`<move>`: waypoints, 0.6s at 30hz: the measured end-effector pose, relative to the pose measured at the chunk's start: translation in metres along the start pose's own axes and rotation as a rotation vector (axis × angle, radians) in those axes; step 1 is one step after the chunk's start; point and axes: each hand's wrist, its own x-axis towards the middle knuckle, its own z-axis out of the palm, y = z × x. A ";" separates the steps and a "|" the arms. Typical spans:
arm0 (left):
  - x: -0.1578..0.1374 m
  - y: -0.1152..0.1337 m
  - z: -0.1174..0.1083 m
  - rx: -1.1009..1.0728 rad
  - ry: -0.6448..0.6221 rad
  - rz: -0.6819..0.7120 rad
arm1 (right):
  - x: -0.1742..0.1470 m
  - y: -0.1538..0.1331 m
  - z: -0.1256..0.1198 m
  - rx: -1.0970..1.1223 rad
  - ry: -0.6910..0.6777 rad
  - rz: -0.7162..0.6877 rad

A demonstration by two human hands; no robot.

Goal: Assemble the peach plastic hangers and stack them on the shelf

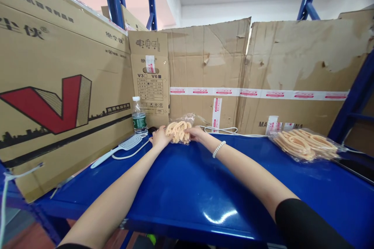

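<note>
While the left grip (pixel 160 137) and right grip (pixel 196 134) are closed on opposite sides of a clear bag (pixel 180 129) between them, its peach loops (pixel 177 134) already sit inside; whether it is sealed, I cannot tell. Well to their right on the bench (pixel 181 190), a similar packet (pixel 304 144) lies untouched.

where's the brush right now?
Head view, left side: the brush lies on the blue table, left of the left hand, its head just in front of the bottle.
</note>
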 end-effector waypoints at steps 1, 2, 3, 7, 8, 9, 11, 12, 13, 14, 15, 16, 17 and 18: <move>-0.001 0.002 -0.001 -0.026 0.000 0.001 | -0.001 0.000 0.001 0.011 -0.011 -0.011; -0.002 0.004 -0.003 -0.058 -0.004 0.006 | -0.003 0.001 0.002 0.022 -0.021 -0.021; -0.003 0.007 -0.004 -0.094 -0.010 0.013 | -0.006 0.001 0.002 0.034 -0.028 -0.030; -0.012 0.019 -0.008 -0.265 -0.020 0.016 | -0.023 0.005 -0.004 0.086 -0.033 -0.084; -0.015 0.023 -0.009 -0.316 -0.028 0.007 | -0.029 0.007 -0.009 0.100 -0.029 -0.101; -0.019 0.028 -0.010 -0.372 -0.046 -0.002 | -0.037 0.008 -0.015 0.114 -0.027 -0.119; -0.029 0.038 -0.011 -0.496 -0.118 -0.021 | -0.055 0.011 -0.031 0.142 -0.021 -0.146; -0.035 0.044 -0.011 -0.560 -0.178 -0.022 | -0.065 0.014 -0.042 0.155 -0.027 -0.156; -0.043 0.050 -0.011 -0.618 -0.248 -0.019 | -0.075 0.017 -0.052 0.170 -0.028 -0.168; -0.051 0.056 -0.011 -0.672 -0.335 -0.015 | -0.086 0.021 -0.064 0.184 -0.027 -0.178; -0.059 0.061 -0.010 -0.722 -0.425 -0.014 | -0.096 0.025 -0.075 0.204 -0.024 -0.190; -0.068 0.066 -0.010 -0.787 -0.539 -0.011 | -0.107 0.030 -0.085 0.233 -0.024 -0.201; -0.077 0.071 -0.010 -0.910 -0.694 -0.028 | -0.118 0.036 -0.094 0.257 -0.022 -0.202; -0.085 0.074 -0.010 -1.008 -0.827 -0.031 | -0.128 0.042 -0.102 0.281 -0.026 -0.200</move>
